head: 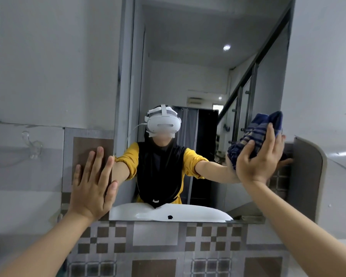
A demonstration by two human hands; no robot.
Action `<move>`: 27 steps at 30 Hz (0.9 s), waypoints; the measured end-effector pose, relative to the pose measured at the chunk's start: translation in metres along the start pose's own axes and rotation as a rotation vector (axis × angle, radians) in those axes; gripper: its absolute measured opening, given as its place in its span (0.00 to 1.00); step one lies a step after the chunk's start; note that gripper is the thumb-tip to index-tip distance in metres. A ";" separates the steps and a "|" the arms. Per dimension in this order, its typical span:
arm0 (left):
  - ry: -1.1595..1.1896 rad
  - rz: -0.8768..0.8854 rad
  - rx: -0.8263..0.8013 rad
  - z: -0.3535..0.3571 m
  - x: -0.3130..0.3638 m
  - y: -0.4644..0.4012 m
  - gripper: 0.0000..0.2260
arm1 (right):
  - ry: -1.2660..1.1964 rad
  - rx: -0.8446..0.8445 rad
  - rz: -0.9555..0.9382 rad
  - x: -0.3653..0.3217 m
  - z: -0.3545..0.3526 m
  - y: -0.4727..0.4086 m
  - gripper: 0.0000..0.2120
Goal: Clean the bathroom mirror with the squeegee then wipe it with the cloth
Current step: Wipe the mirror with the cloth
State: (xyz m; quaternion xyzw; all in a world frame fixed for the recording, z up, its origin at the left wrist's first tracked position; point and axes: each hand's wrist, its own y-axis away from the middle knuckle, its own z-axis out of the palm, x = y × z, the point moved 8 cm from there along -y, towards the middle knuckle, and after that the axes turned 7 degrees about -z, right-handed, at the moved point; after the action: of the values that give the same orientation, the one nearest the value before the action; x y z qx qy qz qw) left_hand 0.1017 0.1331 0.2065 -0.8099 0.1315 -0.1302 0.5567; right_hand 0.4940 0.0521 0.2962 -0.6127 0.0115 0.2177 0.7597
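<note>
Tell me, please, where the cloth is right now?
In the head view, the blue striped cloth is at the mirror's right edge, pressed there by the right hand.

support: tiled wall (156,234) | on it: mirror (188,76), clear hook (31,144) mounted left
</note>
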 end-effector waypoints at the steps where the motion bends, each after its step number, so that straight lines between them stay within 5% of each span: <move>1: -0.006 0.002 -0.017 0.000 0.000 0.000 0.28 | 0.011 -0.006 -0.001 -0.005 0.001 0.008 0.26; 16: -0.060 0.080 -0.268 -0.010 -0.021 -0.003 0.34 | 0.021 -0.202 -0.265 -0.167 0.070 0.080 0.25; 27: -0.067 0.092 -0.262 -0.013 -0.030 -0.002 0.42 | 0.006 -0.346 -0.696 -0.239 0.095 0.148 0.22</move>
State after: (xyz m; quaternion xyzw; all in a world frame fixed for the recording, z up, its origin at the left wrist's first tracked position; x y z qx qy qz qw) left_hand 0.0691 0.1334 0.2104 -0.8726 0.1658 -0.0591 0.4556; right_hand 0.2028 0.0881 0.2506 -0.6996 -0.2318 -0.0558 0.6736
